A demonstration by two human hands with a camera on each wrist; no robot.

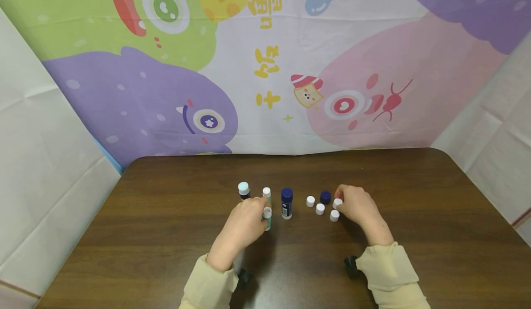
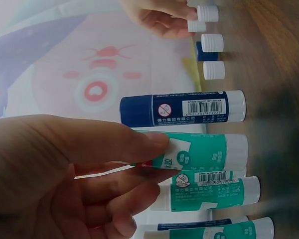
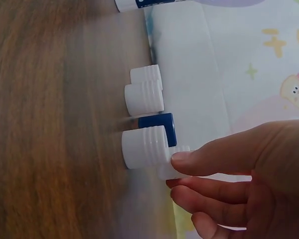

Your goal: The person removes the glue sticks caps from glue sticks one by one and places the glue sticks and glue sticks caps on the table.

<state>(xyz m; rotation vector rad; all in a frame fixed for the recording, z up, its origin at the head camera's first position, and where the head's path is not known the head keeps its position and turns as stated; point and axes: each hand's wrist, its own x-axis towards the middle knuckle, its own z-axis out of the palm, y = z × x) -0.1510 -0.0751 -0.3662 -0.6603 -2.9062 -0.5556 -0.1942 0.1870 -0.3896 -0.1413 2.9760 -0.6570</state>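
My left hand (image 1: 245,222) pinches a green glue stick (image 2: 204,152) between thumb and fingers; its upper end is hidden by the fingers in the left wrist view. Just to its right stands a navy glue stick (image 1: 286,205) with its navy cap on. My right hand (image 1: 360,204) pinches a small white cap (image 3: 175,162) between thumb and fingertips. Close by are more white caps (image 1: 334,215) and one navy cap (image 1: 325,197) on the table.
More glue sticks stand around my left hand, among them a green one (image 2: 207,194) and one with a pale cap (image 1: 244,189). The brown wooden table (image 1: 166,235) ends at a cartoon-printed cloth (image 1: 286,134) hanging behind it.
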